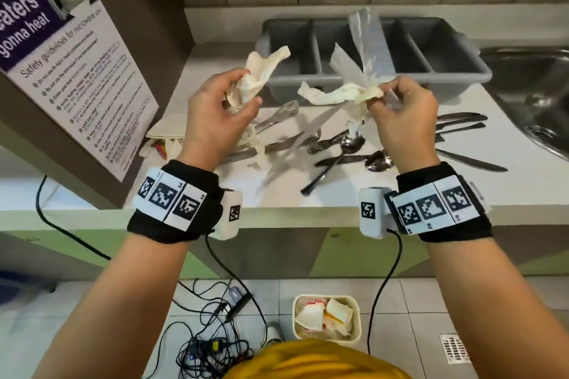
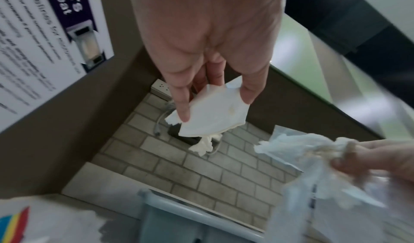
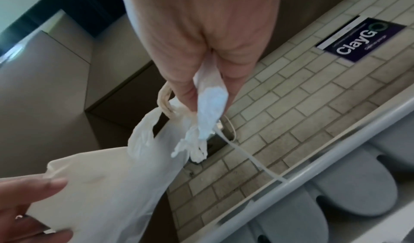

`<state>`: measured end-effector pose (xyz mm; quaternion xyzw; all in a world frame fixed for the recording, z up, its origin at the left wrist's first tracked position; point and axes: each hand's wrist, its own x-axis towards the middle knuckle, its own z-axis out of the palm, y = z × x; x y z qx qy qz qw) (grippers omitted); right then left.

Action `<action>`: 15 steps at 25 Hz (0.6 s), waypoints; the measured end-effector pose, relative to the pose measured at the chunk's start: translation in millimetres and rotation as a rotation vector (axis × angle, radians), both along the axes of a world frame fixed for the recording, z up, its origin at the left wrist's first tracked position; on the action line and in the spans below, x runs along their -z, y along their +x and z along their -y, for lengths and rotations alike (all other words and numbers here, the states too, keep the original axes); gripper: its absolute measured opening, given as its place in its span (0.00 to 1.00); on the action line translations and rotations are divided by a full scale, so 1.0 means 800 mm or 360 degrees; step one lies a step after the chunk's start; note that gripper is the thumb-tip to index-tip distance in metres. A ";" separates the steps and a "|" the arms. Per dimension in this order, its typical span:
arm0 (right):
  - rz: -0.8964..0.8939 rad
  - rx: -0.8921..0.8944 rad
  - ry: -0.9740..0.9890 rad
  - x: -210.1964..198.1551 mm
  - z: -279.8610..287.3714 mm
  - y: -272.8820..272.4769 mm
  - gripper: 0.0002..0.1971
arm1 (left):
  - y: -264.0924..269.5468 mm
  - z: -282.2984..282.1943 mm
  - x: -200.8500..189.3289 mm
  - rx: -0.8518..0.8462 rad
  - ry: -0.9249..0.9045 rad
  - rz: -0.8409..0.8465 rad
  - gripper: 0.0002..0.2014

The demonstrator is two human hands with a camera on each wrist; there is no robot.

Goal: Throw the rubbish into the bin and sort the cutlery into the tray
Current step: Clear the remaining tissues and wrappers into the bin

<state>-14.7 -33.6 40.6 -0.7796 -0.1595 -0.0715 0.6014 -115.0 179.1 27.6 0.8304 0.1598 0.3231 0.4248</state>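
Note:
My left hand [image 1: 234, 101] [image 2: 215, 103] grips a crumpled white napkin [image 1: 261, 71] [image 2: 215, 112] above the counter. My right hand [image 1: 381, 98] [image 3: 201, 94] pinches a bunch of tissue and clear plastic wrappers [image 1: 363, 52] [image 3: 208, 112]. Both hands are raised in front of the grey cutlery tray [image 1: 462, 71], whose several compartments look empty. Knives, forks and spoons [image 1: 345, 144] lie scattered on the white counter below the hands, with more tissue [image 1: 258, 148] among them. The small cream bin [image 1: 355, 304] stands on the floor under the counter, holding paper rubbish.
A steel sink [image 1: 535, 95] is set in the counter at the right. A brown cabinet with a microwave safety poster [image 1: 77, 77] closes off the left. A paper bag [image 1: 166, 135] lies by it. Cables and a power strip [image 1: 215, 335] lie on the tiled floor.

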 end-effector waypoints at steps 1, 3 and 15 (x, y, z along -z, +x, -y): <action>0.0020 -0.0004 0.0010 -0.002 0.020 -0.002 0.03 | -0.004 0.027 0.000 0.0059 -0.0024 0.0029 0.22; 0.0041 0.0010 -0.0012 0.002 0.065 -0.004 0.03 | -0.011 0.087 0.009 0.0187 -0.0091 0.0069 0.23; -0.0517 -0.0063 -0.0133 0.220 0.267 -0.090 0.11 | -0.123 0.350 0.240 0.0381 0.0033 -0.0342 0.19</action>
